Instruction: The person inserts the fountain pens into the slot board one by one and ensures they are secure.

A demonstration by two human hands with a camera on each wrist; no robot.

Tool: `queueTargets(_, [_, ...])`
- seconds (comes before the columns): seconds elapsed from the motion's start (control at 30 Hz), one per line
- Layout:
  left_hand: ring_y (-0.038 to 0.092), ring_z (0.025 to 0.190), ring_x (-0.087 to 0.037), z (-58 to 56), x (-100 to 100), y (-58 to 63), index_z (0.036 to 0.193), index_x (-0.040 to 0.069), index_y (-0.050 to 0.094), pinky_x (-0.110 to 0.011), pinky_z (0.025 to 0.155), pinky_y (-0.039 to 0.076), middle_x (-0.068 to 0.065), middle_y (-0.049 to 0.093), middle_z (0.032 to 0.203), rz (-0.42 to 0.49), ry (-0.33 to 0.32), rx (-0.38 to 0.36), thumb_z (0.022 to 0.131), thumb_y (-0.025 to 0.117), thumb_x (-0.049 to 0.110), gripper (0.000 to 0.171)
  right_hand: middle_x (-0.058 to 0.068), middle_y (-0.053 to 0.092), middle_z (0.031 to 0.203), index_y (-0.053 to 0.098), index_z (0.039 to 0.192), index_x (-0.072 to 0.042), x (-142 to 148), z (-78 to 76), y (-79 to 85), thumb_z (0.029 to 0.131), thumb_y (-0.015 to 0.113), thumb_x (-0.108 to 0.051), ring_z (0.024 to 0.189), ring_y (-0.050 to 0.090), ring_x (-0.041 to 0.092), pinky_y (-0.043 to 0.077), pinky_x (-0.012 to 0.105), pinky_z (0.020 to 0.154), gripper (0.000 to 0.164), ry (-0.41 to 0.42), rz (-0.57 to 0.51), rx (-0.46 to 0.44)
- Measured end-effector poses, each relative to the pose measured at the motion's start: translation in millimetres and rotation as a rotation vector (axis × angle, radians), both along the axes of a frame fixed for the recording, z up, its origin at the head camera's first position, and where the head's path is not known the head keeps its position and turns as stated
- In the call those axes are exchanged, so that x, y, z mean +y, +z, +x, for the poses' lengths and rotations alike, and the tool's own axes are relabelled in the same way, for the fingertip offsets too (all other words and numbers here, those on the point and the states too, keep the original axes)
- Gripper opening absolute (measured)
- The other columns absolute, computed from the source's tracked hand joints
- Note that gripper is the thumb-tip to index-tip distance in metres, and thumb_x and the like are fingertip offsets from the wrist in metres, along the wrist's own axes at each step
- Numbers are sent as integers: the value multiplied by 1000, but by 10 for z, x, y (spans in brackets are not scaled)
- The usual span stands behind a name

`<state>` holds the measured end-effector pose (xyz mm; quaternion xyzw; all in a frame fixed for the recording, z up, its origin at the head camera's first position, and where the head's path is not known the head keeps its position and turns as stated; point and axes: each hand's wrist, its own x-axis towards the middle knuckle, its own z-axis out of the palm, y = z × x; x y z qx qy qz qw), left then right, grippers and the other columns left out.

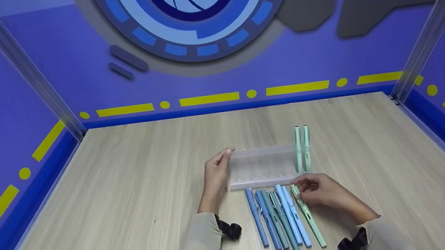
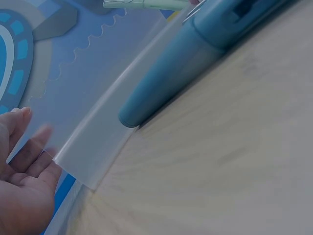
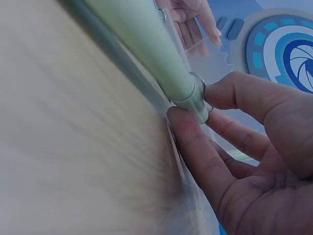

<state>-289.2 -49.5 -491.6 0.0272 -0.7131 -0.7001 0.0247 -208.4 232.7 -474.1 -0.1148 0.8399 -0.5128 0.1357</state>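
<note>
A clear plastic pen stand (image 1: 263, 166) with a scalloped edge is tilted up on the table. My left hand (image 1: 216, 174) holds its left end, thumb on one side and fingers behind the see-through panel. Two mint green pens (image 1: 299, 150) lie side by side in the stand's right end. In front of the stand, my right hand (image 1: 320, 189) pinches the upper end of a light green pen (image 1: 313, 224) between thumb and fingers. In the right wrist view this pen (image 3: 151, 49) shows close up, its tip between the fingertips (image 3: 188, 127).
Left of the light green pen lies a row of several capped pens: light blue pens (image 1: 290, 212), dark teal pens (image 1: 274, 218) and darker blue pens (image 1: 256, 217). The wooden table (image 1: 131, 199) reaches to blue printed walls (image 1: 241, 66) at the back and sides.
</note>
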Motion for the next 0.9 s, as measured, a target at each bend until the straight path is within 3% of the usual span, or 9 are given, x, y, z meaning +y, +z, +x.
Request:
queueTargets(0.27, [49,133,-21,-6,19,8,114,13,71,-35,114,37,-3,62,132,56,0,6,94,60,37,33,11,64,94,58,120,8,40,6,51,82,65,-4,80,62,12,53,22,64,41,3,-68,-25])
queueTargets(0.43, [49,132,-20,-13,16,1,113,15,71,-35,114,38,-2,62,131,30,5,2,95,59,38,32,12,64,96,57,121,8,49,-5,68,83,64,-4,82,63,12,56,24,65,41,8,-82,-19])
queueTargets(0.9, [49,132,-19,-8,8,12,114,16,70,-34,114,38,-1,62,131,28,6,-14,95,58,39,33,17,63,108,56,127,3,8,-22,196,83,67,-6,96,65,20,58,27,76,46,-74,-64,-3])
